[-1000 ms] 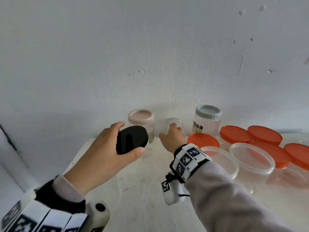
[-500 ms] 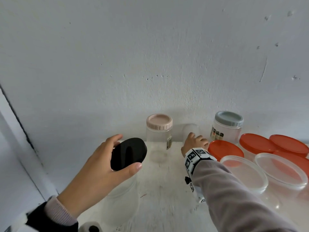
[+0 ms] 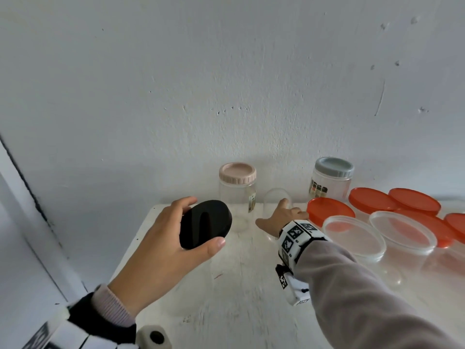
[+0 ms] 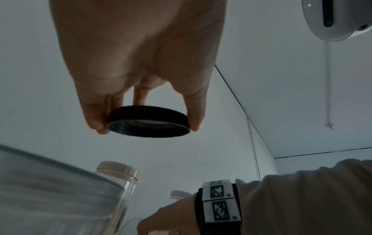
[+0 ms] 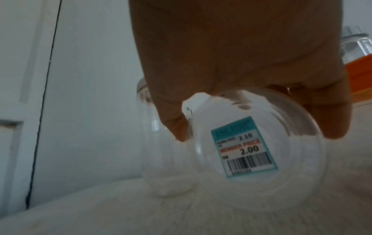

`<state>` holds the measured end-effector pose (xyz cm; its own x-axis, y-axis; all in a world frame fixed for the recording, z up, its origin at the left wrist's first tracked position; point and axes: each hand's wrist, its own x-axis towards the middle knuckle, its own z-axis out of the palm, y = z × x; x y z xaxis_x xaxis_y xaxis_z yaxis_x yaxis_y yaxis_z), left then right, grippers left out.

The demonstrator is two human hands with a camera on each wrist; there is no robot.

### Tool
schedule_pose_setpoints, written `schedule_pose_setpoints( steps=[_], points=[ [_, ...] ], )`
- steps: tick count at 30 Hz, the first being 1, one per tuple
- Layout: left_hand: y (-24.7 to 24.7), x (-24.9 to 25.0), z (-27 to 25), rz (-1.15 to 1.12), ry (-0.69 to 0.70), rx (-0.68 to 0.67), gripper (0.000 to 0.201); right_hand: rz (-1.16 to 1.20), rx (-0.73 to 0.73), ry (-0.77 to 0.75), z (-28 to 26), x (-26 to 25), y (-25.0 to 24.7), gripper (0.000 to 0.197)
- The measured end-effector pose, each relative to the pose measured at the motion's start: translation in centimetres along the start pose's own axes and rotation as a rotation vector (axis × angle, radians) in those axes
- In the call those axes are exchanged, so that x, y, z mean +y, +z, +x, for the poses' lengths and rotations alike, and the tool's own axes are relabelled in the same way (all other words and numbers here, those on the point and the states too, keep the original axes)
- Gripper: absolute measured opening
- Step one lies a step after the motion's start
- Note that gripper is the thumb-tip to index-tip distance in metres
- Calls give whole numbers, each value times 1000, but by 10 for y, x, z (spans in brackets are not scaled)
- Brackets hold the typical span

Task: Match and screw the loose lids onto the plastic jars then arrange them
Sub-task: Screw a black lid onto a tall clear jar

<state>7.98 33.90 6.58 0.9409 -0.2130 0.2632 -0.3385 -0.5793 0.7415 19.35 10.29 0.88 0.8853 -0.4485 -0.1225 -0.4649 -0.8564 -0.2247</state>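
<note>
My left hand (image 3: 198, 222) holds a black screw lid (image 3: 211, 220) above the table's left part, thumb on one side of the rim and fingers on the other. In the left wrist view the lid (image 4: 149, 122) shows its threaded underside. My right hand (image 3: 281, 217) grips a small clear lidless jar (image 3: 276, 200) near the back wall. The jar is tipped, and its base (image 5: 247, 147) with a price sticker faces the right wrist camera. A clear jar with a pink lid (image 3: 237, 190) stands just left of it.
A grey-lidded jar (image 3: 332, 180) stands at the back right. Orange lids (image 3: 329, 210) and open clear tubs (image 3: 352, 235) crowd the right side. The white table (image 3: 226, 298) ends at a left edge by the wall. A blurred clear container (image 4: 50, 190) sits below my left hand.
The head view has swung left and nearer. My left hand still holds the black lid up. My right hand stays on the small clear jar, which now looks tipped.
</note>
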Motion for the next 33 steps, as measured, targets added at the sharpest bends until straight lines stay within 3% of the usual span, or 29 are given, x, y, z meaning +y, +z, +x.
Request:
schedule_pose_setpoints(
  steps=[11, 15, 18, 20, 22, 24, 29, 33],
  points=[
    [6, 10, -15, -106, 41, 63, 69, 815, -80, -70, -63, 28, -10, 71],
    [8, 19, -13, -117, 55, 73, 71, 1123, -304, -37, -77, 48, -12, 72],
    [13, 29, -11, -133, 61, 73, 75, 1105, -559, -95, -87, 64, -12, 47],
    [17, 35, -8, -146, 61, 73, 79, 1065, -608, -120, -90, 69, -9, 51],
    [23, 43, -6, -155, 62, 64, 80, 940, -526, -181, -90, 75, -4, 79],
    [29, 50, -3, -164, 62, 57, 78, 814, -461, -279, -91, 81, 0, 94],
    [44, 64, 6, -154, 57, 52, 74, 629, -411, -455, -92, 95, 7, 98],
    [59, 69, 9, -158, 51, 20, 76, 570, -421, -477, -90, 106, 9, 104]
  ],
)
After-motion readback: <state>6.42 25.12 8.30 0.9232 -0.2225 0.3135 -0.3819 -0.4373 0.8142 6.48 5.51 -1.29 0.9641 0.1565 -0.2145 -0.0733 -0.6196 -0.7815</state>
